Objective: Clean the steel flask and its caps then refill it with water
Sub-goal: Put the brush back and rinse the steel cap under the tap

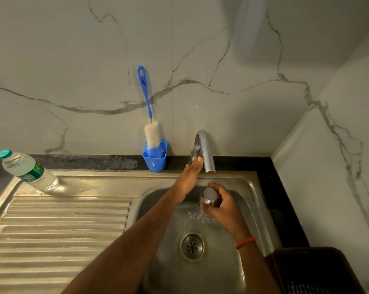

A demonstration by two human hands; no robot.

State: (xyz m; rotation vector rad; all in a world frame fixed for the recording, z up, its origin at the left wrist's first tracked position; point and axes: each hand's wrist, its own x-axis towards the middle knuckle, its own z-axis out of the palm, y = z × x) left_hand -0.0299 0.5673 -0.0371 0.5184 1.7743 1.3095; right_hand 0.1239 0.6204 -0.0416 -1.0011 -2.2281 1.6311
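A plastic water bottle (pixel 28 170) is stood on the drainboard (pixel 58 225) at far left, w/ the bottle brush (pixel 150 124) parked in its blue holder (pixel 156 162) by the wall. Next, the left hand (pixel 190 175) is laid w/ straight fingers against the tap lever (pixel 195 151), gripping nothing, while the steel flask (pixel 210 197) is held inside the sink (pixel 253 209), just below the spout (pixel 206 153), by the right hand (pixel 223 206) w/ fingers curled round it. Risk, as judged: the wet steel could be let slip & dropped in the bowl, or spray thrown over the counter if the lever is pushed too far.
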